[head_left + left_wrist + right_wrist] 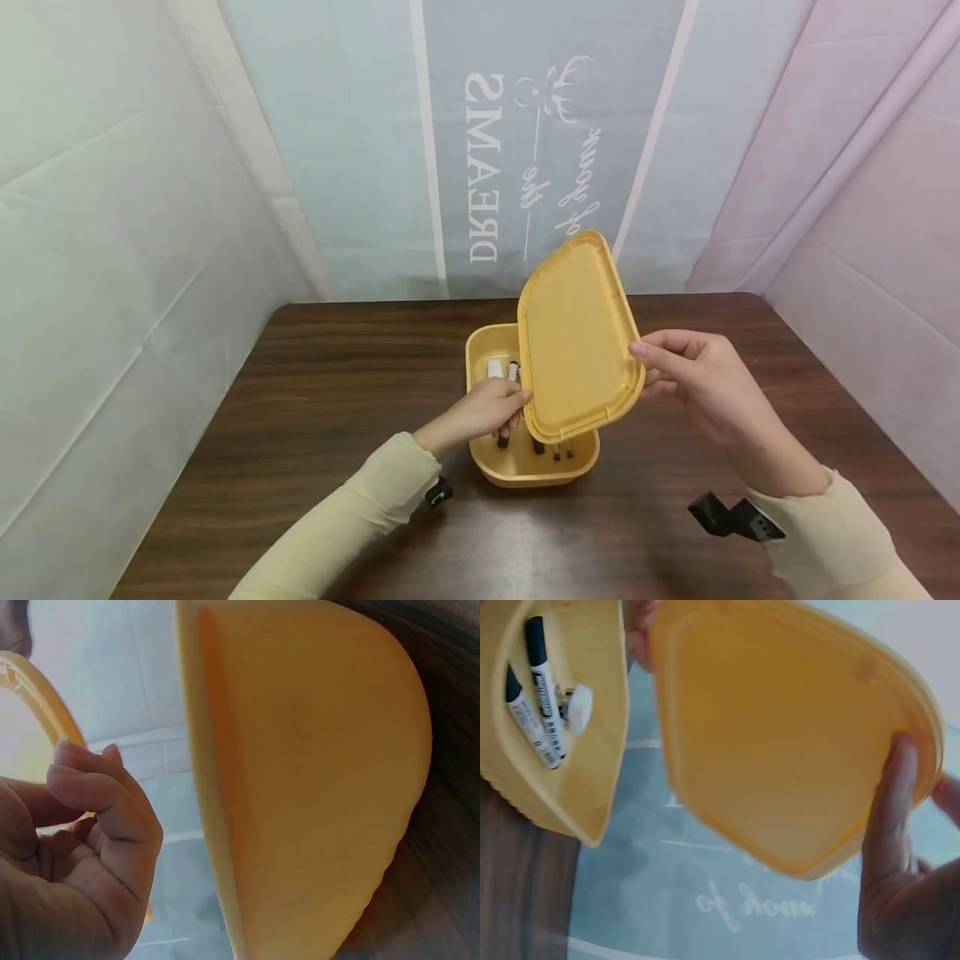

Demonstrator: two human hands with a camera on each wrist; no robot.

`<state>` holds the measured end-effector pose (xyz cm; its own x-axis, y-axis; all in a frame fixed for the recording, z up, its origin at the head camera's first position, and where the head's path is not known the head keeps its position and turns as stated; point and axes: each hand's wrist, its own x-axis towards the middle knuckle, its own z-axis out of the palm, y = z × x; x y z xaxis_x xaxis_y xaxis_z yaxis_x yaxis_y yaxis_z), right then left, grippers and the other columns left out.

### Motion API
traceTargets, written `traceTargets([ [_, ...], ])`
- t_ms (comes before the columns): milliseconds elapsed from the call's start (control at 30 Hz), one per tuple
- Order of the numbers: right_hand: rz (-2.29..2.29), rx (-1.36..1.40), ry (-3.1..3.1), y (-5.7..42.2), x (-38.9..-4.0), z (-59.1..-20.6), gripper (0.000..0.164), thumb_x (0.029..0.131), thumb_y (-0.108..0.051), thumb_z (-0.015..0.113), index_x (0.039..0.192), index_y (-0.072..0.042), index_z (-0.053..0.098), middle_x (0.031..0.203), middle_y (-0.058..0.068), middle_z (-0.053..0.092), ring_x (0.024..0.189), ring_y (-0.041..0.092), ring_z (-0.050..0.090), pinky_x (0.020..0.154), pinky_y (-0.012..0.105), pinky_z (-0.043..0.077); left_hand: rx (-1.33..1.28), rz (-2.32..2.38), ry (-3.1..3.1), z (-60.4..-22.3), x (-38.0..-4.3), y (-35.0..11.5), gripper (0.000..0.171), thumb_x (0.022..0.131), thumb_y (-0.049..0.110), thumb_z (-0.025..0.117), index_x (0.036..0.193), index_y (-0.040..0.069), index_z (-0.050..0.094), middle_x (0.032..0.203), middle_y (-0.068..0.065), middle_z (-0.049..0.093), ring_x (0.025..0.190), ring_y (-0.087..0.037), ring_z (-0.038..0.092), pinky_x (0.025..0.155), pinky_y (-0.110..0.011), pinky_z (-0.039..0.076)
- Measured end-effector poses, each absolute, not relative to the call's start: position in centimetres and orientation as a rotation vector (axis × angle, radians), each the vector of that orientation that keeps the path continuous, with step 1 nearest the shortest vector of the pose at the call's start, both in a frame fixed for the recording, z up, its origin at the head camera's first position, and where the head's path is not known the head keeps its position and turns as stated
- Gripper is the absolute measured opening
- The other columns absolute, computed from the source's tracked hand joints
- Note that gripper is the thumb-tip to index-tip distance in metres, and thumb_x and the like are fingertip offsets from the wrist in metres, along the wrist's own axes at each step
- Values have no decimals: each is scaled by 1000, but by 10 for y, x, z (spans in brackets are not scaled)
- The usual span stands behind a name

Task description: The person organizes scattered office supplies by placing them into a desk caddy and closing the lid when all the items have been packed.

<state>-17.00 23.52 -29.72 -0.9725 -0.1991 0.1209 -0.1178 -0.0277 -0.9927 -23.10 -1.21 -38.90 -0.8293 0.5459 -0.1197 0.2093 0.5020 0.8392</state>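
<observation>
A yellow plastic lid (pixel 577 333) is held tilted above the yellow box (pixel 525 481), its ridged rim facing the head camera. My left hand (pixel 491 408) pinches its left edge, reaching across the box; the fingers look curled beside the rim in the left wrist view (pixel 97 832). Thumb in front and fingers behind, my right hand (pixel 708 375) grips the lid's right edge. Inside the box lie a whiteboard marker (pixel 547 690), a second marker (pixel 531 724) and a small white object (pixel 579 710). The lid hides much of the box's right half in the head view.
The box stands on a dark wood-grain table (pixel 360 358). Behind it hangs a pale blue curtain (pixel 360 167) with mirrored lettering, and white cloth walls (pixel 112 250) flank both sides. Black wrist devices (pixel 735 518) sit at both sleeves.
</observation>
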Motion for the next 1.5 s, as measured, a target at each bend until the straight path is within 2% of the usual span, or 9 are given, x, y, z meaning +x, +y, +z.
traceTargets([
  [133,-2184,-267,2197,231,-170,-295,14,92,-13,63,90,-1,70,78,10,71,68,18,68,63,33,56,719,1039,2542,-378,-244,-13,38,99,22,49,68,4,61,52,1,52,43,-9,46,43,-21,40],
  [300,-2347,-250,2036,234,-171,-298,14,93,-7,59,88,-2,72,81,9,71,70,17,68,65,31,56,731,840,2839,-339,-256,-15,43,95,27,56,56,15,47,48,6,40,41,-6,35,42,-20,31],
  [367,-2382,-245,1992,236,-171,-299,15,93,-6,59,88,-2,72,82,9,71,71,17,68,66,31,56,747,848,2909,-322,-257,-10,45,94,28,57,54,14,44,49,6,39,42,-7,34,44,-21,31],
  [567,-2340,-247,2028,230,-169,-309,14,93,-8,59,89,-3,72,83,8,71,72,17,68,67,32,56,807,1287,2625,-293,-256,21,31,95,24,58,73,3,63,60,-3,57,49,-9,48,48,-20,42],
  [633,-2309,-249,2067,226,-167,-309,13,93,-9,60,89,-3,71,83,8,70,71,17,68,67,33,56,792,1393,2502,-288,-253,34,31,95,23,58,74,2,63,57,-4,54,48,-10,48,47,-19,41],
  [867,-2163,-275,2259,212,-167,-308,15,92,-15,63,92,-1,68,81,5,70,70,15,67,67,32,56,780,1418,2524,-280,-246,61,42,92,30,63,57,8,55,47,1,47,41,-8,43,40,-19,35],
  [1033,-2033,-314,2426,207,-166,-306,29,93,-17,62,101,12,62,79,2,71,68,16,68,64,32,56,750,1377,2575,-277,-243,61,42,91,27,64,55,9,52,44,2,44,40,-8,41,40,-20,36],
  [1267,-1954,-399,2579,210,-169,-313,39,96,-22,55,105,16,59,77,7,68,67,18,68,64,34,56,654,1817,2218,-278,-244,46,33,95,14,55,65,3,50,50,-1,43,44,-10,42,44,-20,38],
  [1500,-1903,-260,2404,230,-188,-356,41,100,-16,47,112,23,51,84,11,67,75,15,68,71,33,56,596,2194,1783,-283,-246,33,29,98,12,45,72,0,44,54,-1,42,46,-8,44,46,-21,42],
])
